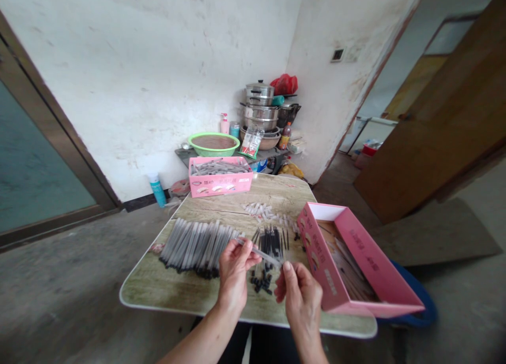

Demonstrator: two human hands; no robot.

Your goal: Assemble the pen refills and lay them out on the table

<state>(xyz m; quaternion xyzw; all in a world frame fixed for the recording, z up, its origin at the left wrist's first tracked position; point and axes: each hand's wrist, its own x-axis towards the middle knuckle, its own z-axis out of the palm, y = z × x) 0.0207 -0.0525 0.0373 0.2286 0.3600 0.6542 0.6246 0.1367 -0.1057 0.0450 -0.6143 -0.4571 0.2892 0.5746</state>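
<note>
A translucent pen barrel [263, 254] is held slantwise above the table between both hands. My left hand [236, 269] pinches its upper left end. The fingers of my right hand [299, 290] close on its lower right end, and whatever small part sits there is hidden by them. Under the barrel lie dark pen refills [271, 240] in a bunch and black end pieces [261, 284] in a small heap. To the left, a wide row of frosted pens with black ends [195, 245] lies side by side. Small clear pieces [261, 211] are scattered behind the refills.
A pink box [221, 185] filled with pens stands at the table's back edge. Another pink box [316, 264] with long thin pieces stands at the right edge. Behind are a green basin [213, 152] and stacked steel pots [260, 111].
</note>
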